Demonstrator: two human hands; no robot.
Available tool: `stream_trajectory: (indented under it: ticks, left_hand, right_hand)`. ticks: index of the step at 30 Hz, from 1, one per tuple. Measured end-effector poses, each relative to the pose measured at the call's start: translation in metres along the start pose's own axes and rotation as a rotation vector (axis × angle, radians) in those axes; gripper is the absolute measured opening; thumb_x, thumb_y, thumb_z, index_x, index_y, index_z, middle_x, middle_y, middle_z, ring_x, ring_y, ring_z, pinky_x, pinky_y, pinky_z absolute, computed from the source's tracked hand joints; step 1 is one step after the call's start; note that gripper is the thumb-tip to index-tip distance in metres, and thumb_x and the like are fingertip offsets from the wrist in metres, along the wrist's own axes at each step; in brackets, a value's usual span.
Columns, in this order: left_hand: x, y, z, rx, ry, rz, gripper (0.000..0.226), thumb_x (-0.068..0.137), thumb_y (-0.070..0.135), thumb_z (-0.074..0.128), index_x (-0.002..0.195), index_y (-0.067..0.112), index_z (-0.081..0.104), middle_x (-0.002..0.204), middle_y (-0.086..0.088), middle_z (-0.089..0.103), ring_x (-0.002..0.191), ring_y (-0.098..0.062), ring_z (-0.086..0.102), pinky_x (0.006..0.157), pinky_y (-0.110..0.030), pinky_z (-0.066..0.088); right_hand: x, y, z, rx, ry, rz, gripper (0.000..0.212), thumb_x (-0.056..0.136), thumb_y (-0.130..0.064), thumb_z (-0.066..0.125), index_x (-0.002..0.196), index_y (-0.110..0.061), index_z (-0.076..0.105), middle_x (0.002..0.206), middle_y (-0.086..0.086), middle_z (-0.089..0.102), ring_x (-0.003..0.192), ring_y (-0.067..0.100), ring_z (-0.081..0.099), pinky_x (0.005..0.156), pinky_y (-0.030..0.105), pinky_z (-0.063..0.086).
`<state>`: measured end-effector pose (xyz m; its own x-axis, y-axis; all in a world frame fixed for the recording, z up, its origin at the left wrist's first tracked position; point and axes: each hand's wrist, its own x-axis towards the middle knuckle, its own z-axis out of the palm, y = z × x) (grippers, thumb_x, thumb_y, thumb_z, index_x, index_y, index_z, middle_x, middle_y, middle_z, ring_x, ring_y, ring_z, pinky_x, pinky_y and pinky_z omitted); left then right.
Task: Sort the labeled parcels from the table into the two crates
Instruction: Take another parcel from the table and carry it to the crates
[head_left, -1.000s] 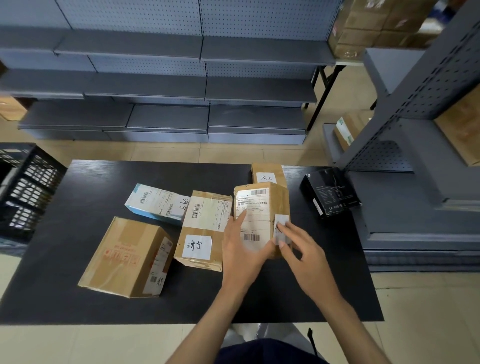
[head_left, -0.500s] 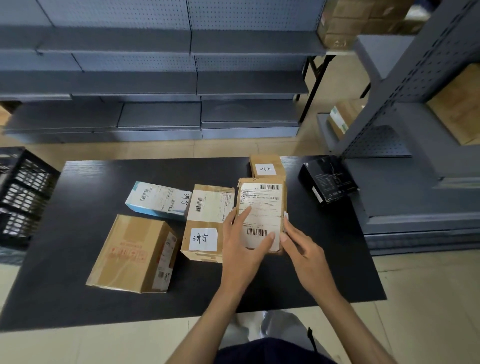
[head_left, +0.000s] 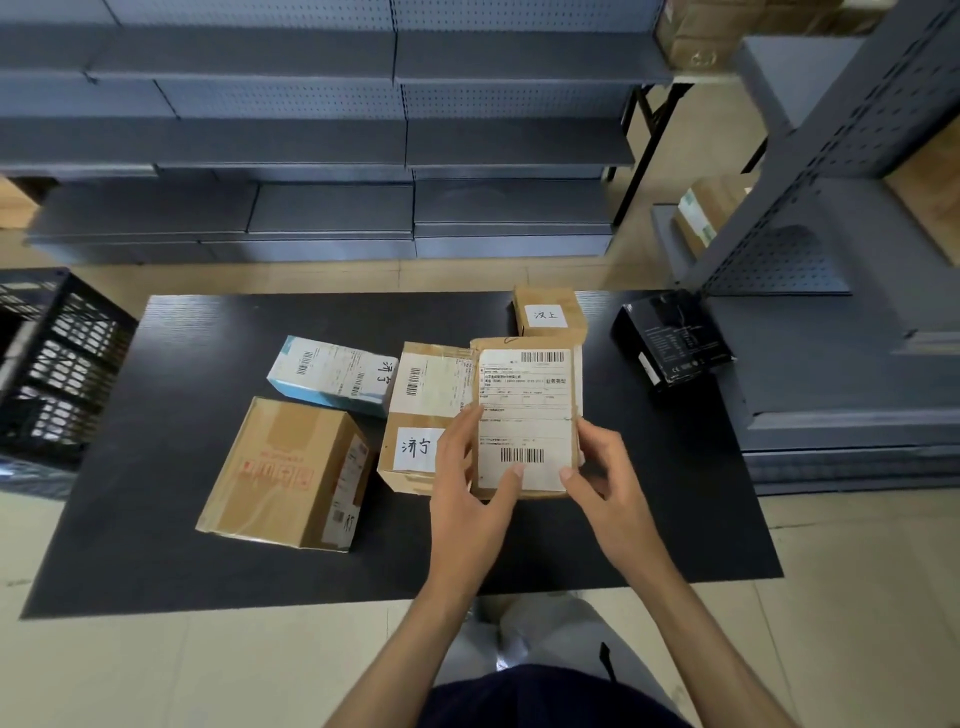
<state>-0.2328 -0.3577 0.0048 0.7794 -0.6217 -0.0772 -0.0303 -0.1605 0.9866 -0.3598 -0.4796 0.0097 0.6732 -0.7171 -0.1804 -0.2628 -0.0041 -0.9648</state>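
**Inspector A:** Where is the held parcel?

**Inspector B:** Between both hands, above the black table, printed label facing up; left hand grips its left edge, thumb on the label's near part; right hand pinches the right edge, thumb at the near right corner.

**Inspector A:** Neighbours?

**Inspector B:** Handwritten-label carton just left of it, partly behind the left hand; blue-and-white box farther left; large carton near left; small carton just beyond; black box far right; black crate off the table's left end.
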Motion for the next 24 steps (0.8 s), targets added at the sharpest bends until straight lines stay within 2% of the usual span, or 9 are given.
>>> stream_trajectory:
  ticks: [4, 11, 15, 24]
  left_hand:
    - [-0.001, 0.002, 0.008, -0.02, -0.019, -0.023, 0.072, 0.095, 0.016, 0.076, 0.152, 0.039, 0.039, 0.153, 0.021, 0.047, 0.143, -0.007, 0.046, 0.107, -0.044, 0.055]
    - [-0.006, 0.012, 0.042, -0.063, -0.024, -0.063, 0.067, 0.097, 0.011, 0.071, 0.153, 0.034, 0.043, 0.145, 0.029, 0.055, 0.138, -0.001, 0.052, 0.104, -0.04, 0.057]
    - [-0.008, 0.02, 0.069, -0.045, 0.005, -0.07, 0.064, 0.097, 0.007, 0.07, 0.153, 0.028, 0.045, 0.145, 0.025, 0.056, 0.138, -0.001, 0.051, 0.107, -0.041, 0.054]
    - [-0.025, 0.033, 0.13, -0.039, 0.043, -0.065, 0.063, 0.098, 0.004, 0.067, 0.152, 0.026, 0.046, 0.145, 0.025, 0.057, 0.138, -0.003, 0.052, 0.105, -0.046, 0.055]
  right_hand:
    - [-0.002, 0.006, -0.008, 0.031, 0.016, -0.016, 0.054, 0.098, -0.008, 0.066, 0.142, -0.029, 0.043, 0.143, -0.014, 0.055, 0.135, 0.014, 0.053, 0.101, 0.051, 0.055]
    - [0.004, 0.008, -0.044, 0.022, 0.026, -0.046, 0.058, 0.096, -0.009, 0.068, 0.141, -0.033, 0.041, 0.142, -0.018, 0.054, 0.134, 0.014, 0.054, 0.098, 0.05, 0.056]
    - [0.01, 0.012, -0.076, -0.003, 0.0, -0.047, 0.059, 0.095, -0.012, 0.07, 0.14, -0.035, 0.04, 0.142, -0.02, 0.053, 0.134, 0.012, 0.053, 0.1, 0.048, 0.056]
    - [0.014, 0.024, -0.141, -0.036, -0.053, -0.074, 0.06, 0.089, -0.034, 0.071, 0.14, -0.043, 0.04, 0.142, -0.019, 0.053, 0.134, 0.01, 0.052, 0.101, 0.046, 0.055]
